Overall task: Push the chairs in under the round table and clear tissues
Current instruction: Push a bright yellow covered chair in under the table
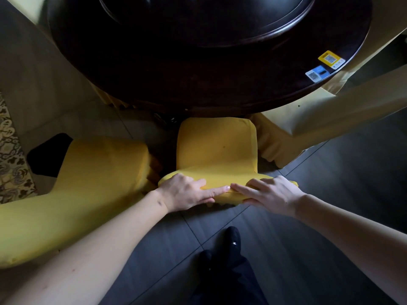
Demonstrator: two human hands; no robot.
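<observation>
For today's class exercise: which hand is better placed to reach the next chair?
Left. The left hand is nearer the second yellow chair, which stands away from the round table; the right hand is farther away.

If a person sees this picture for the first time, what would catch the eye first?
Likely the yellow chair in the middle, its seat front just under the dark round table. The left hand and right hand rest together on its backrest top. Another yellow chair stands to the left.
</observation>
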